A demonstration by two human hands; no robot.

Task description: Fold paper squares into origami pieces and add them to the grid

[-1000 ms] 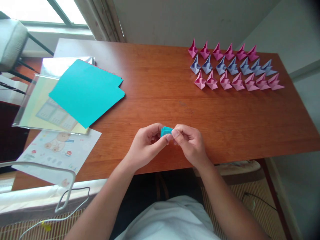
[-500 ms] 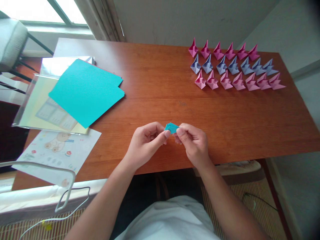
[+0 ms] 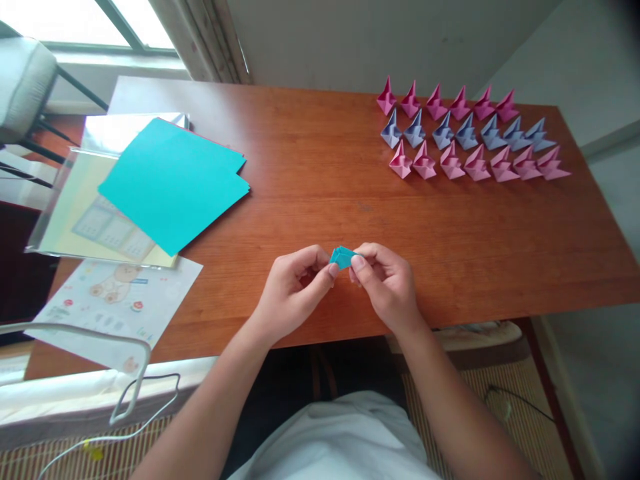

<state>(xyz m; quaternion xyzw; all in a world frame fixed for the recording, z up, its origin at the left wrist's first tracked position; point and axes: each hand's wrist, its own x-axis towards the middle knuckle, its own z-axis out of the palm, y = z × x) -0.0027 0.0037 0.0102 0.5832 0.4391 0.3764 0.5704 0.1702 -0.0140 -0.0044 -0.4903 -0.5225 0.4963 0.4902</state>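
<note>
A small folded piece of turquoise paper (image 3: 343, 257) is held above the front part of the wooden table. My left hand (image 3: 296, 287) pinches its left end between thumb and fingers. At its right end, the thumb and fingers of my right hand (image 3: 386, 283) are closed on it. Several layered folds show on the paper's upper side; its underside is hidden by my fingers.
Three rows of folded paper figures, dark pink (image 3: 460, 105), lilac (image 3: 467, 133) and light pink (image 3: 477, 163), stand at the back right. Turquoise sheets (image 3: 175, 187) lie at the left over a plastic-wrapped pack (image 3: 55, 213), beside a printed bear sheet (image 3: 165, 293). A bent metal tube (image 3: 145, 360) crosses the lower left.
My right fingers have shifted slightly on the folded paper, the fingertips a little higher. Both hands keep hold of it in nearly the same place.
</note>
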